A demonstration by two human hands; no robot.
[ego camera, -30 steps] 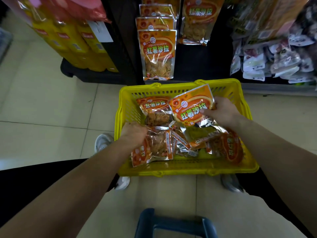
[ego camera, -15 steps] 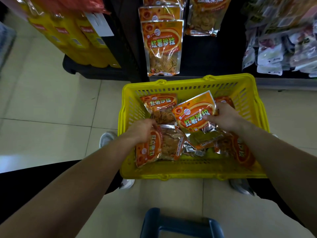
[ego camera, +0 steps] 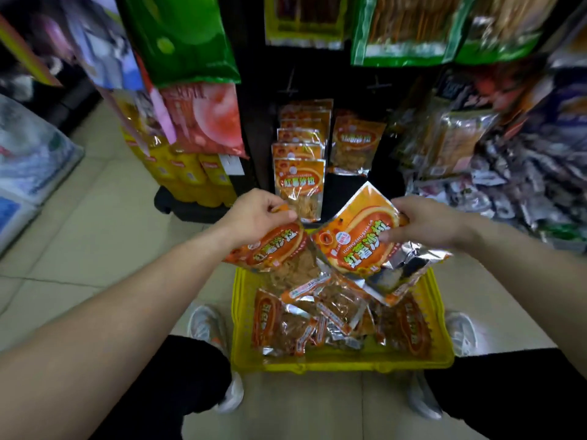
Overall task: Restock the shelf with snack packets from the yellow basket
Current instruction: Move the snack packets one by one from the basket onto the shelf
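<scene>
Snack packet, orange, one of two in hand [ego camera: 362, 246]: printed face toward the camera, long axis slanting from upper left to lower right, foil end lowest, held above the far end of the yellow basket [ego camera: 440, 315]. Right hand [ego camera: 425, 220]: arm stretched forward, thumb on the print and fingers curled behind, gripping the packet's right edge, so the packet fans out to the left of the hand. Second snack packet [ego camera: 273, 249]: slanted alike, clear window end down, hanging below and right of the left hand [ego camera: 257, 214], which pinches its orange top, knuckles up. Loose packets [ego camera: 333, 315] lie in the basket on the tiled floor [ego camera: 95, 236]. Matching packets hang in a row [ego camera: 300, 182] on the shelf just beyond.
</scene>
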